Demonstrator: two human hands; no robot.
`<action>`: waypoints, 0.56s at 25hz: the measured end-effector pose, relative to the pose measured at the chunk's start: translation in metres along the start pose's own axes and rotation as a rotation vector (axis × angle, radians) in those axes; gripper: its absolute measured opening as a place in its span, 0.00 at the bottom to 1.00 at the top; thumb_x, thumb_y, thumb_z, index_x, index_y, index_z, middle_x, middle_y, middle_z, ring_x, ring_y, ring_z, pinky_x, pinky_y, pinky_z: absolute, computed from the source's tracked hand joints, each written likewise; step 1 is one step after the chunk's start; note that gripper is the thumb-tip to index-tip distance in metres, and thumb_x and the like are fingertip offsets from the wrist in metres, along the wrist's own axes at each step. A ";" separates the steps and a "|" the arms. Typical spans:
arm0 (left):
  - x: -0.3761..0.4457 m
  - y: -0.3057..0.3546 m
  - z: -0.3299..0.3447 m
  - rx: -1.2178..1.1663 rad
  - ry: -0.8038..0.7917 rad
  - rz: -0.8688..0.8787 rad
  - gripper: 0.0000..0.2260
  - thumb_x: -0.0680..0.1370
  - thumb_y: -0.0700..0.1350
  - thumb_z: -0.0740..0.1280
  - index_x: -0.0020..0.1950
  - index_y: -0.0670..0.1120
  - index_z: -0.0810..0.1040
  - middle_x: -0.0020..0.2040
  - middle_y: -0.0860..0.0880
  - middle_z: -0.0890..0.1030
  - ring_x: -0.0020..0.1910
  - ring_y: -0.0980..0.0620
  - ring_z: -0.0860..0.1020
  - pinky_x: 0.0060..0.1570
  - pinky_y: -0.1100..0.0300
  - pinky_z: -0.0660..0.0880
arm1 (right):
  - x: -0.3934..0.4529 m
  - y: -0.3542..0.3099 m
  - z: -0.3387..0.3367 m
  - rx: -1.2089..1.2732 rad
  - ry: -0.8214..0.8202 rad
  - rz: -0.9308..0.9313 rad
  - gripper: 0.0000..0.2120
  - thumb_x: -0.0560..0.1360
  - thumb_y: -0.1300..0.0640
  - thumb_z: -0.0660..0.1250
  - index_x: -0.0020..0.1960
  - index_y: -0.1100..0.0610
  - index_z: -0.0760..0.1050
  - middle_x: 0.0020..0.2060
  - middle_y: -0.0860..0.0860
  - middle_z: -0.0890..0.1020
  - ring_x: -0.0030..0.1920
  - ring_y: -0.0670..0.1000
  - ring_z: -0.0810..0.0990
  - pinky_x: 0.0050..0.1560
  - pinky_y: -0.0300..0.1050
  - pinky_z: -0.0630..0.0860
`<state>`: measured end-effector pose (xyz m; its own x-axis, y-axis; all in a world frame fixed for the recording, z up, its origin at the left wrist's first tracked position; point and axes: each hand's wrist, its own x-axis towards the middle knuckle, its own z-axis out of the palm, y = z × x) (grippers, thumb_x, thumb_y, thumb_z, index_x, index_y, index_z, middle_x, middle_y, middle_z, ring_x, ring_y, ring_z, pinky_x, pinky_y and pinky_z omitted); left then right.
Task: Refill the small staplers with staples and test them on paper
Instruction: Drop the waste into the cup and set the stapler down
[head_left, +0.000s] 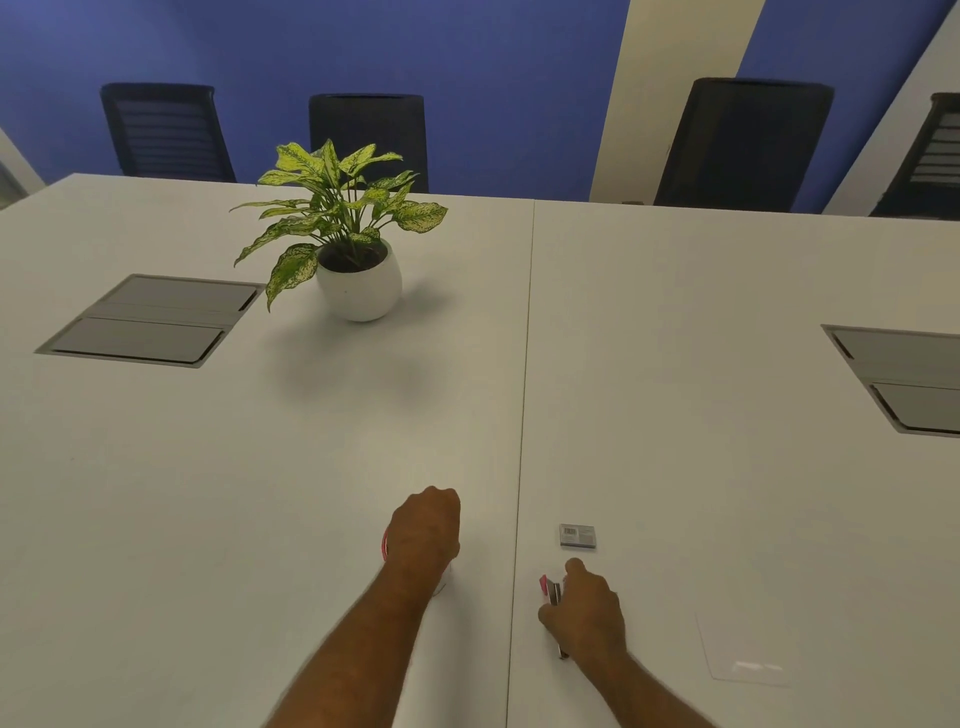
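The left hand (423, 530) lay near the near edge of the white surface (727, 322), just left of the seam that splits it, its fingers curled under in a closed grip; a sliver of pink (385, 545) showed at its left side, but what it was, and whether the hand held it, could not be told. Right of the seam, the right hand (587, 610) had its grip closed round a small pink stapler (551, 592), whose pink end and metal parts stuck out to the left of the fingers, with a metal tip below the hand. Just beyond that hand a small grey staple box (577, 536) lay flat on the surface, apart from the fingers. A clear sheet (745, 649) lay to the right, towards the near edge. Well back on the left half stood a potted plant (348, 244) in a white pot, beside a grey cable hatch (150, 322).
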<state>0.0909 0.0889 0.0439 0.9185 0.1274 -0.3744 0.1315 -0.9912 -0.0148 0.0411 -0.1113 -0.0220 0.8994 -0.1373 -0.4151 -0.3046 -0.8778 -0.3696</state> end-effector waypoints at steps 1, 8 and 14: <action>0.001 0.001 0.001 0.006 0.000 0.001 0.11 0.73 0.36 0.67 0.55 0.43 0.78 0.54 0.44 0.82 0.53 0.43 0.82 0.49 0.55 0.77 | 0.000 0.000 0.000 -0.014 -0.014 -0.005 0.12 0.73 0.51 0.67 0.50 0.53 0.67 0.50 0.51 0.82 0.50 0.52 0.82 0.46 0.42 0.76; 0.008 -0.006 0.003 0.003 0.060 -0.033 0.10 0.74 0.38 0.63 0.54 0.43 0.77 0.53 0.45 0.82 0.52 0.44 0.82 0.45 0.56 0.74 | 0.003 0.008 0.005 0.011 -0.054 -0.007 0.15 0.72 0.51 0.68 0.55 0.56 0.71 0.49 0.52 0.82 0.49 0.53 0.83 0.49 0.45 0.79; 0.013 -0.022 -0.004 -0.080 0.084 -0.105 0.10 0.73 0.40 0.65 0.54 0.44 0.76 0.52 0.46 0.81 0.51 0.45 0.81 0.43 0.57 0.72 | 0.001 0.010 0.007 0.044 -0.045 -0.010 0.14 0.72 0.51 0.69 0.54 0.56 0.72 0.46 0.51 0.82 0.47 0.52 0.82 0.45 0.45 0.78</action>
<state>0.1017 0.1123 0.0428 0.9254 0.2363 -0.2962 0.2550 -0.9666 0.0257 0.0370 -0.1172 -0.0318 0.8878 -0.1064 -0.4479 -0.3097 -0.8578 -0.4101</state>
